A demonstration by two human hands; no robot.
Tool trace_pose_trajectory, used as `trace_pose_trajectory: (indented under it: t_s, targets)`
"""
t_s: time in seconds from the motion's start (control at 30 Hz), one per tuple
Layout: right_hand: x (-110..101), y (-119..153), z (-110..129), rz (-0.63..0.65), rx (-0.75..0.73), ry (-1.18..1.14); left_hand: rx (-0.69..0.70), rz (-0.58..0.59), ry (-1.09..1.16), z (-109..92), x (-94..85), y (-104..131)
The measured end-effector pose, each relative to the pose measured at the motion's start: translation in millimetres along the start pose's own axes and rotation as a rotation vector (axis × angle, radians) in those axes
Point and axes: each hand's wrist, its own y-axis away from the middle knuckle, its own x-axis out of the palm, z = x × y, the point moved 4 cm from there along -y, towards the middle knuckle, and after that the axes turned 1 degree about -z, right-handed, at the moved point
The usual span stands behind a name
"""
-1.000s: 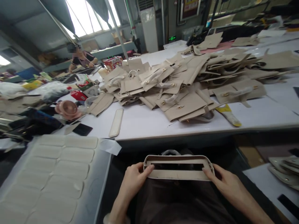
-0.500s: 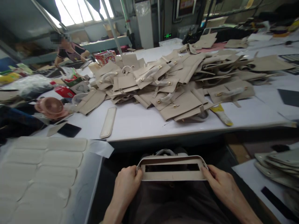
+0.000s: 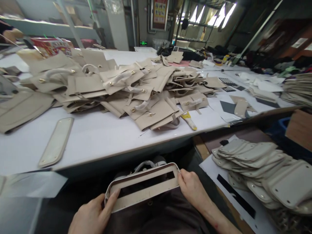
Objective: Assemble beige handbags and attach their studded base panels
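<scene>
A beige, partly made handbag (image 3: 146, 194) is low in front of me, tilted up toward the right. Its near side forms a rounded frame around a long slot, dark inside. Past its far edge shows a pale, wrapped handle (image 3: 144, 165). My left hand (image 3: 91, 213) grips the frame's left end, with the thumb on the inner strip. At the other end, my right hand (image 3: 192, 187) pinches the corner; some fingertips are hidden. On the table beyond lies an oblong beige panel (image 3: 56, 141) with small studs at its corners.
A heap of beige bag pieces (image 3: 156, 113) with handles covers much of the white table (image 3: 95, 139). Stacked beige panels (image 3: 258, 165) stand at the right beside a black strip (image 3: 235, 195). A yellow-ended tool (image 3: 188, 121) lies near the table edge. A person's arm (image 3: 11, 34) shows far left.
My view has swung to the right, bringing the stacked panels further in. The handbag has gone from nearly level to slanting up at its right end. Both hands keep hold of it.
</scene>
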Motion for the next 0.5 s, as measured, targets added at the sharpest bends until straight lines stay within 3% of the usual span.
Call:
trace_pose_trajectory:
  t_s: [0.3,0.5]
  targets:
    - [-2.8,-1.7,7.7,0.015,0.054,0.042,-0.034,0.059,-0.096,-7.9,-3.1,2.2]
    - [3.4,2.5,-5.7,0.039,0.095,0.012,-0.013,-0.124,-0.044,-14.2,-8.0,13.7]
